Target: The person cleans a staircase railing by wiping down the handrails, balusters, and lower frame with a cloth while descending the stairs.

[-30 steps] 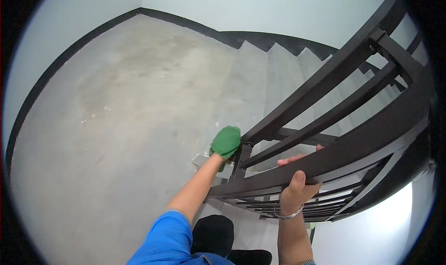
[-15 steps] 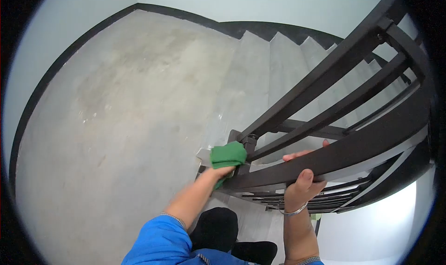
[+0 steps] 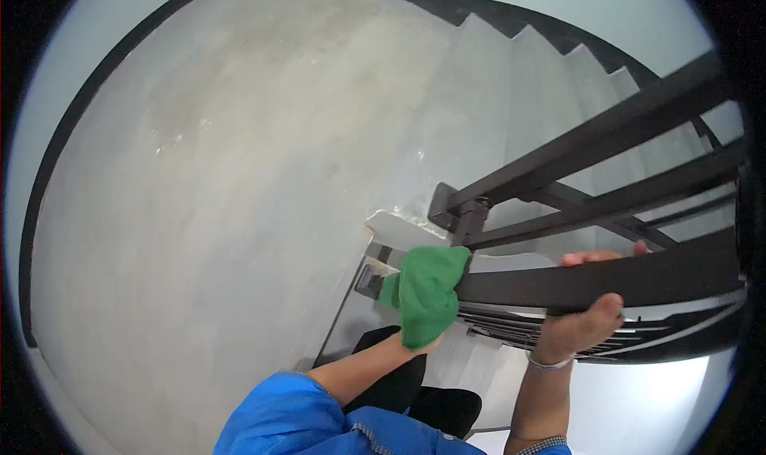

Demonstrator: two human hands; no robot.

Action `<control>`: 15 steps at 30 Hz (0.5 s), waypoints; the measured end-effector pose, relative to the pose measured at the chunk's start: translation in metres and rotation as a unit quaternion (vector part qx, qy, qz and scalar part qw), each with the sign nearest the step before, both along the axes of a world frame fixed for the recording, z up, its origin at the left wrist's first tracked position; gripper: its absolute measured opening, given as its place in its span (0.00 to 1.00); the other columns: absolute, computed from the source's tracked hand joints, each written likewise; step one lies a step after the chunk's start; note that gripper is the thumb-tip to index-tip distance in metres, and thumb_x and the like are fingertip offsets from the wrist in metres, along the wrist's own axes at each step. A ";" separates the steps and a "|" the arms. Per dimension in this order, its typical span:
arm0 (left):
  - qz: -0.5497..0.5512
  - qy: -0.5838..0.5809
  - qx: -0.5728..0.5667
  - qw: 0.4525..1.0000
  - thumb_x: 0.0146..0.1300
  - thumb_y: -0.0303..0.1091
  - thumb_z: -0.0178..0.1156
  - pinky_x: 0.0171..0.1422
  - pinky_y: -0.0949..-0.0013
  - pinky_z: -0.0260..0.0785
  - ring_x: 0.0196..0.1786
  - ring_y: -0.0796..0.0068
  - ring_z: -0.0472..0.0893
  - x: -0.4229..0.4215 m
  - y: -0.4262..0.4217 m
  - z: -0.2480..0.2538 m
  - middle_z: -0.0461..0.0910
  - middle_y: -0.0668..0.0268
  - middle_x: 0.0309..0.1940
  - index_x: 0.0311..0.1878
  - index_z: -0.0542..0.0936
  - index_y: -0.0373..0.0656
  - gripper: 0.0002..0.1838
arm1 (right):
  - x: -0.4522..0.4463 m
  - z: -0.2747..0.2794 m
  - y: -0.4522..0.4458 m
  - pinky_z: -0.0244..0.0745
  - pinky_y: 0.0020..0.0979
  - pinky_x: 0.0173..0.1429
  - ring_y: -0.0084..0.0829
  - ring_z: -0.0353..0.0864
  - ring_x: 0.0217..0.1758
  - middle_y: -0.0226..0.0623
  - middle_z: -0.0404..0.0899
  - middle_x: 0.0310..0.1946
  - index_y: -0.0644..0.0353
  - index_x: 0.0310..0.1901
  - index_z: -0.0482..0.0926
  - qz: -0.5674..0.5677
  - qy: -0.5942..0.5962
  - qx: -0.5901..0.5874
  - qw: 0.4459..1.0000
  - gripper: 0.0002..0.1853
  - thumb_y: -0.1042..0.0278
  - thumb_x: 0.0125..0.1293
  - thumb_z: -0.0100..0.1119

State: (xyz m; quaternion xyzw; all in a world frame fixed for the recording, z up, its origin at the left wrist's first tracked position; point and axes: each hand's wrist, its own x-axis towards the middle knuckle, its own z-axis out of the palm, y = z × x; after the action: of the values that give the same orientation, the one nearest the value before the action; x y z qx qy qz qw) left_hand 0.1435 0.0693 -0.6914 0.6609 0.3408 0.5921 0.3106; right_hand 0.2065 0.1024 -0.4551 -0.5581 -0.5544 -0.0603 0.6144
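Note:
A green cloth (image 3: 431, 291) is draped over my left hand (image 3: 421, 346) at the lower end of the dark handrail (image 3: 519, 287). Only the wrist side of that hand shows; the cloth hides its fingers, which hold it against the rail. Farther along the same rail, my right hand (image 3: 578, 331) wraps around it from below. Its thumb lies on the near side and its fingertips show over the far side. A silver bangle (image 3: 550, 363) circles the right wrist.
Another dark railing (image 3: 590, 148) slopes up to the right beside grey stairs (image 3: 479, 104). A small dark post (image 3: 369, 281) stands left of the cloth. The grey landing floor (image 3: 239, 176) spreads leftward, bordered by a black skirting (image 3: 88, 88). My dark-trousered legs are below.
The view has shifted, with the railing now lower and flatter in it. My left hand and cloth have moved right, the cloth now spread over the hand. My right hand still grips the rail.

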 end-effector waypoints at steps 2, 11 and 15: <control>0.030 0.004 -0.093 0.995 0.46 0.24 0.56 0.53 0.56 0.62 0.46 0.55 0.72 -0.013 0.018 0.029 0.75 0.58 0.42 0.45 0.76 0.41 0.18 | 0.004 -0.007 -0.001 0.74 0.25 0.32 0.28 0.76 0.28 0.41 0.70 0.30 0.74 0.59 0.50 -0.020 0.009 -0.010 1.000 0.43 0.37 0.59 0.40; 0.188 0.110 -0.270 0.938 0.60 0.34 0.49 0.57 0.55 0.60 0.51 0.55 0.71 0.028 -0.032 -0.229 0.75 0.58 0.46 0.47 0.75 0.40 0.15 | 0.000 -0.009 -0.002 0.72 0.26 0.37 0.26 0.72 0.32 0.37 0.66 0.32 0.68 0.62 0.48 -0.062 0.037 -0.031 0.997 0.45 0.33 0.57 0.39; 0.174 0.081 -0.313 0.930 0.63 0.38 0.46 0.60 0.56 0.57 0.54 0.54 0.69 0.024 -0.009 -0.276 0.73 0.56 0.49 0.50 0.74 0.39 0.17 | 0.006 -0.011 0.000 0.71 0.26 0.38 0.27 0.71 0.31 0.37 0.66 0.32 0.70 0.61 0.48 -0.079 0.009 -0.020 0.997 0.47 0.30 0.57 0.38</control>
State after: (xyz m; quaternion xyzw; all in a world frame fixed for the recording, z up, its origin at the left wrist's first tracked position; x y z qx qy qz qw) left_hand 0.1679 0.0600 -0.9677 0.5061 0.6424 0.4444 0.3657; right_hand 0.2122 0.1025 -0.4658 -0.6129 -0.5040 -0.0928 0.6014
